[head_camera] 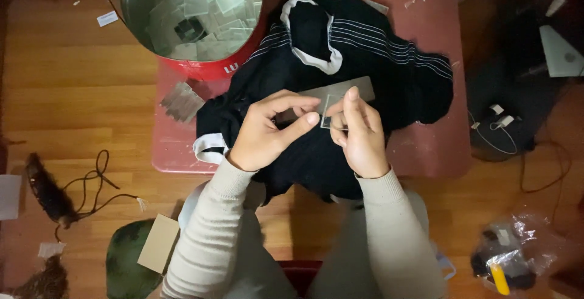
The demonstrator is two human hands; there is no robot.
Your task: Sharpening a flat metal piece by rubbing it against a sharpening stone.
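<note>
Both hands meet over a black garment with white stripes (pixel 389 62) spread on a low reddish table (pixel 438 147). My right hand (pixel 360 132) pinches a small clear square plate (pixel 331 111) by its edge. My left hand (pixel 267 132) has its thumb and forefinger stretched toward the same plate, touching its left side. Just behind my fingers a longer grey rectangular plate (pixel 356 88) lies on the garment.
A round red tin (pixel 216 68) holding several clear square plates stands at the table's back left, and a small stack of plates (pixel 181 100) lies beside it. Cables (pixel 97 180), a plastic bag (pixel 517 256), cardboard (pixel 157 242) and a dark bag (pixel 511 92) lie on the wooden floor.
</note>
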